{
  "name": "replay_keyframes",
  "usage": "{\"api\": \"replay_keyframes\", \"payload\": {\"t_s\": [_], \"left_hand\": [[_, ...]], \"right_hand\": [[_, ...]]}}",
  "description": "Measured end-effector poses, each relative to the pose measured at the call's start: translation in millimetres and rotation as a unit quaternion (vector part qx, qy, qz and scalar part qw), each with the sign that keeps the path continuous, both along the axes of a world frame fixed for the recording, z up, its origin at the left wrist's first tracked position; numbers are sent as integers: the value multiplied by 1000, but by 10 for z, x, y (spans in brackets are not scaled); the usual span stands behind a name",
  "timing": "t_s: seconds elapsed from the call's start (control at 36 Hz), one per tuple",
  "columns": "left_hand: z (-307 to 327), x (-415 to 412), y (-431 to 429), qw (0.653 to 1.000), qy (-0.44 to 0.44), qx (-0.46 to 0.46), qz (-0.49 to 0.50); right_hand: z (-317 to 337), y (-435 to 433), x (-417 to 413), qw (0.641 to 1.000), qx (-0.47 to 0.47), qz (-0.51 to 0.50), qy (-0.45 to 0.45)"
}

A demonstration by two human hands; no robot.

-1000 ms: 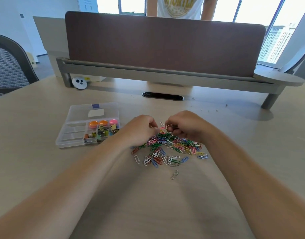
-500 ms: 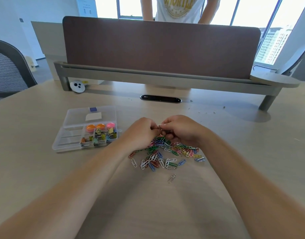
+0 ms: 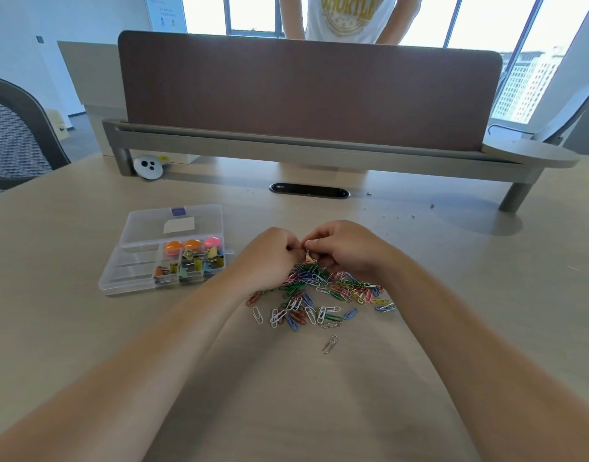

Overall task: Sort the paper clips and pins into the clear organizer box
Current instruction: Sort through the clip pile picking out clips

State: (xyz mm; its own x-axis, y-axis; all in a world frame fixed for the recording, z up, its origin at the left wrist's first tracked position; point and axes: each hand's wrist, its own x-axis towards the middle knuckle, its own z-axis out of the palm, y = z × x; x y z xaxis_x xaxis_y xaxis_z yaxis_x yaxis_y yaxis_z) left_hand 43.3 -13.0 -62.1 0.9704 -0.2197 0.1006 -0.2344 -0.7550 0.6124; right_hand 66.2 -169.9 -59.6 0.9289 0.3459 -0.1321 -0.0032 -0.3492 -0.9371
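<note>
A heap of coloured paper clips (image 3: 323, 295) lies on the desk in front of me. My left hand (image 3: 269, 258) and my right hand (image 3: 346, 248) meet fingertip to fingertip just above the heap's far edge, both with curled fingers. Between them they pinch a small metal clip (image 3: 309, 256). One silver clip (image 3: 329, 344) lies alone nearer to me. The clear organizer box (image 3: 126, 275) stands open to the left, its lid flat behind it. Its right compartments hold coloured binder clips (image 3: 189, 263) and round orange and pink pins (image 3: 191, 245). The left compartments look empty.
A brown desk divider (image 3: 306, 91) on a grey rail crosses the back of the desk, with a black cable slot (image 3: 309, 190) before it. A small white round device (image 3: 148, 166) sits at the back left. Another person stands behind the divider. A chair (image 3: 16, 135) is at far left.
Both hands have lifted slightly off the heap and closed together on one small clip. The view has shifted a little; the box and heap stay in place.
</note>
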Motion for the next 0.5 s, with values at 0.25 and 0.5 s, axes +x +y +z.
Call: {"api": "replay_keyframes", "payload": {"t_s": [0.25,0.5], "left_hand": [[6,15,15,1000,-19,12,-2],[11,17,25,999,-21,31,8]], "right_hand": [[13,-32,-16,996,-70,-34,-53],[85,-82,-56,978,-165,-44,-120]]}}
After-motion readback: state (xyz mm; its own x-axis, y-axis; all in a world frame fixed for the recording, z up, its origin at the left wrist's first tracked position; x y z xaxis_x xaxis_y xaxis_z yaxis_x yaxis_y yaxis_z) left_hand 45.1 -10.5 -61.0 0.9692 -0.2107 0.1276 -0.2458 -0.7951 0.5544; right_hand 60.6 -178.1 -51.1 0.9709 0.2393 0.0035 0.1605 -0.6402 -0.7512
